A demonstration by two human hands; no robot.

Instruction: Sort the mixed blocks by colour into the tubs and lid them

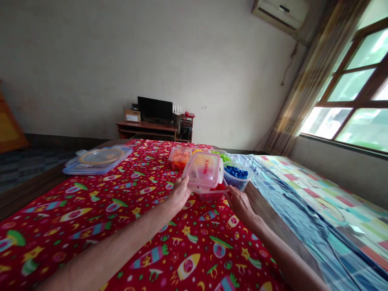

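My left hand (pixel 179 194) grips the left edge of a clear plastic lid (pixel 203 170), tilted above a clear box of red pieces (pixel 216 193). My right hand (pixel 239 202) holds the right front of that box, fingers curled on its rim. Both rest over a red table cover printed with rockets (pixel 91 218). Just behind stand a clear box of orange pieces (pixel 179 157), a tub of green pieces (pixel 223 156) and a round tub of blue pieces (pixel 237 174).
A stack of clear lids (pixel 97 159) lies at the table's far left. A bed with a patchwork sheet (pixel 318 190) runs along the right, under a window. A desk with a monitor (pixel 154 110) stands by the far wall.
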